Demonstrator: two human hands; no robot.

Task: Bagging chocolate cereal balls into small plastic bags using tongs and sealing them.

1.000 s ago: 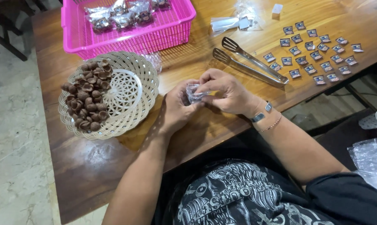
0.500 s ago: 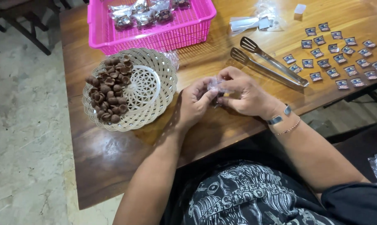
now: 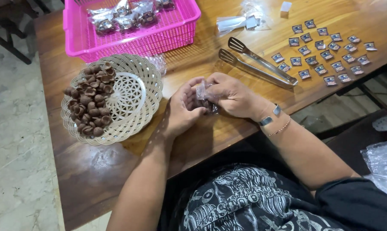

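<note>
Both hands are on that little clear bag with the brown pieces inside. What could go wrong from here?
The small clear bag is pinched between the left hand and right hand just above the table; a loose grip could spill its brown pieces. It sits near the table's front edge, so spilled pieces might roll onto the floor. The left forearm lies close to the woven tray of brown pieces and could nudge it.

Between my fingers (image 3: 192, 112) I see a clear bag (image 3: 202, 96) with dark brown inside. Left of them, a cream lattice-patterned tray (image 3: 135, 92) carries brown pieces (image 3: 90, 105). Beyond them sits a bright pink mesh basket (image 3: 159, 36). Right of them lie silver tongs (image 3: 257, 66) and blue-and-white labels (image 3: 326, 55) on brown woodgrain table (image 3: 193, 60).
</note>
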